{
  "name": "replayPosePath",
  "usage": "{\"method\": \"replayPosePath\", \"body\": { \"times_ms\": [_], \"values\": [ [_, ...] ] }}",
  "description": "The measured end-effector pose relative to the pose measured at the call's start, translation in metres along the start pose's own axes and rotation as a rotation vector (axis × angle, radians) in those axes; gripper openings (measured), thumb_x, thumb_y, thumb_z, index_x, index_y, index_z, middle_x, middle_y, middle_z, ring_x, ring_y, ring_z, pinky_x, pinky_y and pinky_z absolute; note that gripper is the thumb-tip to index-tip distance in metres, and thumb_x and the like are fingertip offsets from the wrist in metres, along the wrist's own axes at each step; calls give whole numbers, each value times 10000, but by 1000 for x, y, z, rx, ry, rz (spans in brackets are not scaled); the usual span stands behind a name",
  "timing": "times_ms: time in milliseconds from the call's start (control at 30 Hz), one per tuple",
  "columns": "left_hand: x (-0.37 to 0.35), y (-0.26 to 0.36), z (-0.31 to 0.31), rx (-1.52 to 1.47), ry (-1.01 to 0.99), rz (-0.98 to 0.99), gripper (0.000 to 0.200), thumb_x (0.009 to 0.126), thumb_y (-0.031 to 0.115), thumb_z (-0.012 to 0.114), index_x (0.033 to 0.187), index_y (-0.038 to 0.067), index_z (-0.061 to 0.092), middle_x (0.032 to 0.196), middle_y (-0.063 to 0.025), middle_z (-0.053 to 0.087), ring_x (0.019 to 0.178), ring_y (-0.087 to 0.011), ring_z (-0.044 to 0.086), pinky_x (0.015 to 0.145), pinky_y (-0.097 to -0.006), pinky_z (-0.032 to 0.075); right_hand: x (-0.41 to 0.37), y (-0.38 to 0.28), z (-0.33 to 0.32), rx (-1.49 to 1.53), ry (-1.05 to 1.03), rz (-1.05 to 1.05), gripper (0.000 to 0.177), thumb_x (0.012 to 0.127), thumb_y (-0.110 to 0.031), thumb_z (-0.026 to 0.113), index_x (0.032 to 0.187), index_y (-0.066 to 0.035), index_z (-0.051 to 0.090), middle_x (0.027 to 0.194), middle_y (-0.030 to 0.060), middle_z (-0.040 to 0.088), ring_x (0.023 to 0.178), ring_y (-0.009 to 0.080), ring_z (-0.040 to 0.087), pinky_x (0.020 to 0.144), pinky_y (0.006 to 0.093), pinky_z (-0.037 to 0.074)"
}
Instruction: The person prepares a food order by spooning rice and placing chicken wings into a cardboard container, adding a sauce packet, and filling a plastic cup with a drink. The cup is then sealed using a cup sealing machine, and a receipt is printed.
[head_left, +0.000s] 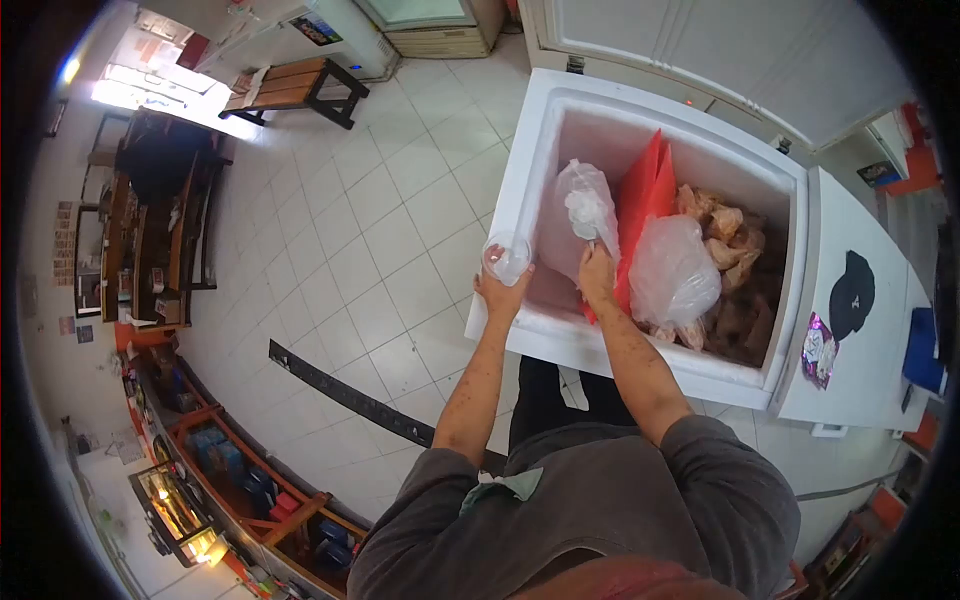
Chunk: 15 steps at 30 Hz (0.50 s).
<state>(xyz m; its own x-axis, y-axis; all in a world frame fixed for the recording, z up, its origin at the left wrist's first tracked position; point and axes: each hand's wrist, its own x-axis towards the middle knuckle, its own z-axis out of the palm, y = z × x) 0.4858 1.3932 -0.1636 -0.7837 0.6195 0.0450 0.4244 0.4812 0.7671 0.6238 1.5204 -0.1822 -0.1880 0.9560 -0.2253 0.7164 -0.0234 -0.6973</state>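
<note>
My left hand (pixel 507 291) is wrapped round a clear plastic cup (pixel 508 256) with something whitish inside, beside the left rim of an open chest freezer (pixel 530 140). Inside the freezer, my right hand (pixel 597 272) is closed at the lower edge of a small whitish object, perhaps a scoop (pixel 583 222), over a white plastic bag (pixel 562 215). A red sheet or bag (pixel 648 185) stands upright to the right of this bag. Further right lie another white bag (pixel 675 272) and several orange-brown bags (pixel 738 240).
The freezer's raised lid (pixel 700 50) is behind it. To the right, a white surface (pixel 860 370) bears a black cap (pixel 852 295) and a purple packet (pixel 819 350). A wooden bench (pixel 290 88) stands at the back left, and a black strip (pixel 350 396) crosses the tiled floor.
</note>
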Motion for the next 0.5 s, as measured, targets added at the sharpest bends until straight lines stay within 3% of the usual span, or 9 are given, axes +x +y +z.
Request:
{"method": "replayPosePath", "body": {
  "times_ms": [33,100,267,333,400,433,500],
  "values": [
    [0,-1,0,-1,-6,-2,782,659,387,787,1282,104,408,1130,-87,586,1082,-274,536,984,-520,258,1,7,9,9,90,-146,311,931,-229,435,1068,18,564,816,234,638,675,393,640,603,485,513],
    [-2,-4,-3,-46,-68,-40,832,624,424,799,1301,142,406,1205,-36,548,1187,-241,468,1033,-584,157,-8,-2,2,26,39,-106,313,930,-226,440,1080,20,559,823,236,638,674,391,642,580,480,516],
    [-3,3,-5,64,-105,22,807,620,404,790,1289,146,420,1207,-55,537,1182,-259,464,1025,-588,174,-9,-9,-6,99,-104,25,305,928,-222,454,1048,33,568,830,252,634,664,388,640,550,465,527],
    [-1,20,-8,145,-98,87,791,617,392,785,1280,146,430,1198,-68,535,1168,-271,469,1016,-596,183,3,20,17,-98,9,-143,299,928,-224,459,981,45,579,828,269,623,697,405,633,590,476,517],
    [5,37,-5,309,-207,222,757,622,359,766,1256,102,442,1188,-105,527,1128,-311,476,991,-546,284,1,-2,-1,-14,-2,-76,299,925,-230,468,953,45,583,821,273,620,726,420,625,625,489,501],
    [6,41,1,304,-204,221,757,622,359,766,1256,102,442,1188,-105,527,1128,-311,476,991,-546,284,1,-11,-9,71,-13,-7,302,921,-236,476,925,45,588,813,277,616,756,434,617,659,501,486],
    [7,47,19,204,-323,218,714,615,272,772,1211,48,449,1174,-160,521,1096,-359,480,946,-484,377,11,-1,-8,14,-5,-64,303,921,-237,476,924,44,589,804,278,615,775,443,608,679,508,472]
  ]
}}
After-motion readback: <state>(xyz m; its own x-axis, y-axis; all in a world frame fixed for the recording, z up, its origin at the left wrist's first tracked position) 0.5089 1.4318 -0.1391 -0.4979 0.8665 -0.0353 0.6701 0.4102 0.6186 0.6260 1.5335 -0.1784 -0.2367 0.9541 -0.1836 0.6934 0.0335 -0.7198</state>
